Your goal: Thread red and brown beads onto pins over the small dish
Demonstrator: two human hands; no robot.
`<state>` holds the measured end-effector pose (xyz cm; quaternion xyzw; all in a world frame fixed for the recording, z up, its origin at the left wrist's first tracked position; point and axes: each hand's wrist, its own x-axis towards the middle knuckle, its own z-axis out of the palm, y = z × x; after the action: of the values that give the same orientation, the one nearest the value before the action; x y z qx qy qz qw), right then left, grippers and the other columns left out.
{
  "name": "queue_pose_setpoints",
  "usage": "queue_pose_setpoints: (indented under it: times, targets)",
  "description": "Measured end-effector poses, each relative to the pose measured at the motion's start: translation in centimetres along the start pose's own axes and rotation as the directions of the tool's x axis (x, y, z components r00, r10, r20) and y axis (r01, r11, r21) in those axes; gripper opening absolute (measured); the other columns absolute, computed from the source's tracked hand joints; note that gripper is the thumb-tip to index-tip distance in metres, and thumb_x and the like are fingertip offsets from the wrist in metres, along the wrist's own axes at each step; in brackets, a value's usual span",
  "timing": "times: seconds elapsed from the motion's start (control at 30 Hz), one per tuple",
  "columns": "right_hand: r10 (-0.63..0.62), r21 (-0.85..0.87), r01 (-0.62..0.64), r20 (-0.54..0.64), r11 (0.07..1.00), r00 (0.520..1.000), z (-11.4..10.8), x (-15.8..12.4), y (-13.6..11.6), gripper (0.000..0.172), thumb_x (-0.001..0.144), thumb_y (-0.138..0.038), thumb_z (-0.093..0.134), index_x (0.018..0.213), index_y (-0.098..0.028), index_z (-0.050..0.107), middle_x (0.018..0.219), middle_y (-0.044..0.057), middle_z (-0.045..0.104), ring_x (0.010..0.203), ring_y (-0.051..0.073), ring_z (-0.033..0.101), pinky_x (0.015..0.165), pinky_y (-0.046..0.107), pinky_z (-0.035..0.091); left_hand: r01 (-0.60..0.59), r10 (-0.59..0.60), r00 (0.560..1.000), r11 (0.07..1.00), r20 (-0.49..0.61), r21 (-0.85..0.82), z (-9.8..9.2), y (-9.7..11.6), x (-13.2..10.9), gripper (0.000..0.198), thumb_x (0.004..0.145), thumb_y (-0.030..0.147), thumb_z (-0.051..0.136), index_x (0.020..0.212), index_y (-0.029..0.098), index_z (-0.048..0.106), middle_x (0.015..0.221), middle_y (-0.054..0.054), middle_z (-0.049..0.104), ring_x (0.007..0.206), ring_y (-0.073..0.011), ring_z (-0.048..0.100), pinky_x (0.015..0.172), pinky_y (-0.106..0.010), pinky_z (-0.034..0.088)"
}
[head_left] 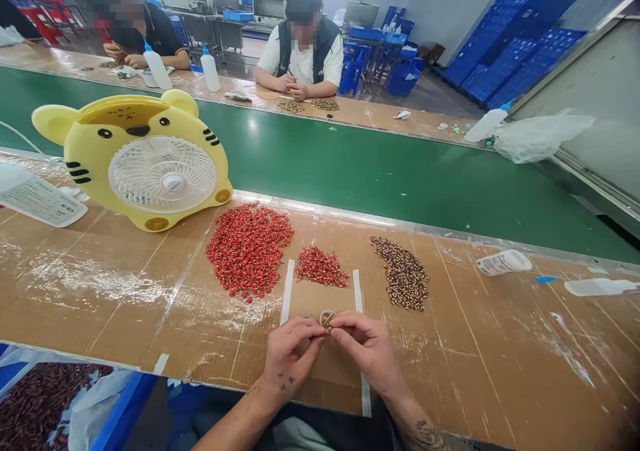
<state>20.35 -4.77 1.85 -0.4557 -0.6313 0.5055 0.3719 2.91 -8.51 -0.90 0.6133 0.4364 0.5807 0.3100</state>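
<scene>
**Bench entry: both hands pinched on one small round piece**

Seen through the head camera. My left hand point(290, 357) and right hand point(367, 351) meet at the near edge of the desk point(125, 291). On each hand the thumb and forefinger are closed tight, and both pinch the same small round piece point(327, 318), held just above the desk top. The other fingers are curled in. I cannot make out the detail of the piece.

Writing: a white printed sheet point(37, 197) lies at the left edge of the desk, and a labelled bottle point(503, 262) lies on its side toward the right. The print on both is too small for me to read. No brand is legible anywhere.

Counts:
- Red bits, two heaps: a big heap point(249, 247) and a small heap point(321, 267), both beyond the hands.
- Brown bits, one heap point(403, 279), right of the small red one.
- White strips, two: the left strip point(287, 291) and the right strip point(357, 291), flanking the patch in front of the hands.
- Bottles on my desk, two: the labelled one and a clear one point(597, 286) near the right edge.
- One yellow tiger-faced fan point(145, 161), upright at the far edge.

Past the far edge runs a green belt point(375, 171). Two people sit at the bench across it, with their hands on that bench.
</scene>
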Motion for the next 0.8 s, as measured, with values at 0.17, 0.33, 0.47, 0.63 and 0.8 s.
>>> queue_pose_setpoints:
  times: [0.17,0.33,0.47,0.63,0.8]
  targets:
    - [-0.027,-0.128,0.029,0.014,0.991,1.0,0.7,-0.1,-0.6,0.009,0.086,-0.023,0.066,0.087,-0.02,0.075,0.086,0.005,0.073,0.079,0.018,0.068,0.072,0.027,0.053,-0.041,0.043,0.999,0.998,-0.034,0.038,0.0,-0.1,-0.2,0.027,0.083,0.001,0.065,0.099,0.021,0.07,0.087,-0.005,0.074,0.08,-0.0155,0.071,0.074,-0.025,0.057]
    - [-0.073,-0.208,0.084,0.062,0.975,0.995,0.9,-0.4,-1.1,0.012,0.088,-0.019,0.064,0.09,-0.023,0.075,0.087,0.004,0.073,0.08,0.017,0.068,0.075,0.027,0.052,-0.027,0.03,0.999,0.997,-0.032,0.077,0.0,0.0,0.0,0.022,0.083,0.002,0.066,0.095,0.02,0.07,0.085,-0.004,0.073,0.078,-0.0146,0.07,0.073,-0.023,0.057]
    - [-0.137,-0.252,0.146,0.053,0.957,0.989,1.0,-0.8,-1.3,0.014,0.089,-0.018,0.062,0.093,-0.023,0.074,0.087,0.003,0.073,0.081,0.017,0.068,0.076,0.027,0.052,-0.031,0.035,0.999,0.993,-0.032,0.117,-0.1,0.1,0.0,0.021,0.083,0.003,0.067,0.095,0.02,0.068,0.085,-0.004,0.074,0.078,-0.0143,0.07,0.074,-0.022,0.056]
    - [-0.136,-0.293,0.137,0.025,0.946,0.99,0.8,-0.7,-1.5,0.012,0.088,-0.017,0.062,0.089,-0.022,0.073,0.084,0.003,0.073,0.078,0.017,0.068,0.073,0.026,0.052,-0.036,0.04,0.999,0.989,-0.026,0.145,-0.1,0.2,-0.3,0.02,0.083,0.004,0.068,0.094,0.02,0.068,0.082,-0.003,0.074,0.075,-0.0142,0.07,0.072,-0.022,0.055]
    - [-0.108,-0.291,0.115,0.039,0.95,0.993,0.7,-0.7,-1.8,0.013,0.088,-0.017,0.062,0.089,-0.022,0.074,0.084,0.002,0.073,0.077,0.017,0.068,0.073,0.026,0.052,-0.07,0.076,0.997,0.981,-0.023,0.183,0.0,0.4,-0.1,0.021,0.083,0.003,0.067,0.094,0.02,0.068,0.081,-0.004,0.074,0.073,-0.0147,0.069,0.069,-0.023,0.056]
